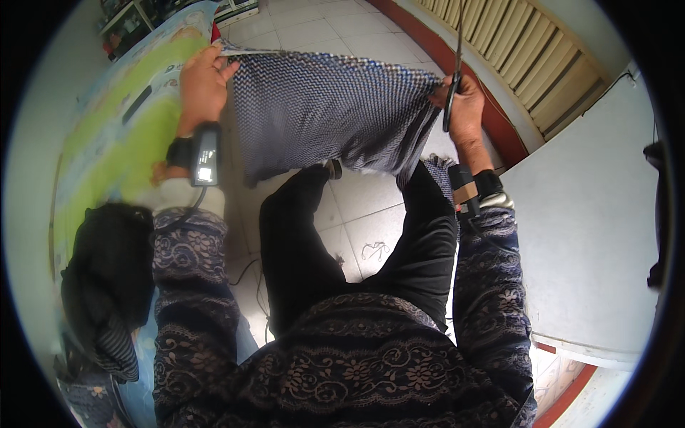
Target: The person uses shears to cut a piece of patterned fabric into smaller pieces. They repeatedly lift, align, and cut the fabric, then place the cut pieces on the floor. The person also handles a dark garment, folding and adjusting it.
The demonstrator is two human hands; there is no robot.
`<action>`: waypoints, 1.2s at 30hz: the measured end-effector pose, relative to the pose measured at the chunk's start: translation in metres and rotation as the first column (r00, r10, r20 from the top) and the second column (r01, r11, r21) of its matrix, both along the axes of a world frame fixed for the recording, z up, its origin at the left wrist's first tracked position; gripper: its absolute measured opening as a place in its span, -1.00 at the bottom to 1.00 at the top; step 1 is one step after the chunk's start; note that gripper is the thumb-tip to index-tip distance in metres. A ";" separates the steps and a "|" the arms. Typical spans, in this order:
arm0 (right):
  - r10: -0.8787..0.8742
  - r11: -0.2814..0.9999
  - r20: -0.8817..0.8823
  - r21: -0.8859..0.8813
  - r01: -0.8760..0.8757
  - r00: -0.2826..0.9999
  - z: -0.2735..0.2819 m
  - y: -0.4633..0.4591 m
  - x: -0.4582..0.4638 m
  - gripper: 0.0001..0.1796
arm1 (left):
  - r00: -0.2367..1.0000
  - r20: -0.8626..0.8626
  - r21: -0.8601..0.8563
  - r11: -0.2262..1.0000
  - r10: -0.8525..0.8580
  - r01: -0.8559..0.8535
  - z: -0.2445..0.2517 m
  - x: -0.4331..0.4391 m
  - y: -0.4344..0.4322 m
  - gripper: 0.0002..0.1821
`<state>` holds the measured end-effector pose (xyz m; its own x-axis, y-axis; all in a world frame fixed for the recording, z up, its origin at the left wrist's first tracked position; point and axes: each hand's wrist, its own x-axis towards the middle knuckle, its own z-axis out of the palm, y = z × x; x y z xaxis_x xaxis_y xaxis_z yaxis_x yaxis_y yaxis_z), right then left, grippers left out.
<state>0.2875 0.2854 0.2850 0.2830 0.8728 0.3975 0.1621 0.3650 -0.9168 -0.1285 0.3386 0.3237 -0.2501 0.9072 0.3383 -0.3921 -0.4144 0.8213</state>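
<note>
A zigzag-patterned piece of fabric (pixel 326 109) in blue, grey and white hangs stretched between my two hands, in front of my knees. My left hand (pixel 206 80) pinches its upper left corner. At the upper right corner, my right hand (pixel 463 104) grips the fabric and also has a pair of scissors (pixel 453 93), whose blades point up, away from me. The lower edge of the fabric looks frayed and droops in folds on the right. Another piece of similar fabric (pixel 443 174) lies over my right thigh, partly hidden by my wrist.
On my left is a bed with a green and blue cover (pixel 128 139), a dark oblong object (pixel 137 105) on it and dark clothing (pixel 109 257) nearer me. Loose threads (pixel 375 250) lie on the tiled floor between my legs. A white surface (pixel 583 241) stands at right.
</note>
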 end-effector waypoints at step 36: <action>0.342 0.498 0.000 -0.848 -0.181 0.940 -0.120 -0.285 0.077 -0.69 | 0.797 0.425 -0.812 0.207 -0.428 0.545 -0.238 0.150 -0.274 -0.79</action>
<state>0.3642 0.0007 0.1649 -0.0074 0.8482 -0.5296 0.3516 -0.4936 -0.7954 0.0218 0.0649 0.0858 0.3829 0.5927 -0.7086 -0.3249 0.8045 0.4973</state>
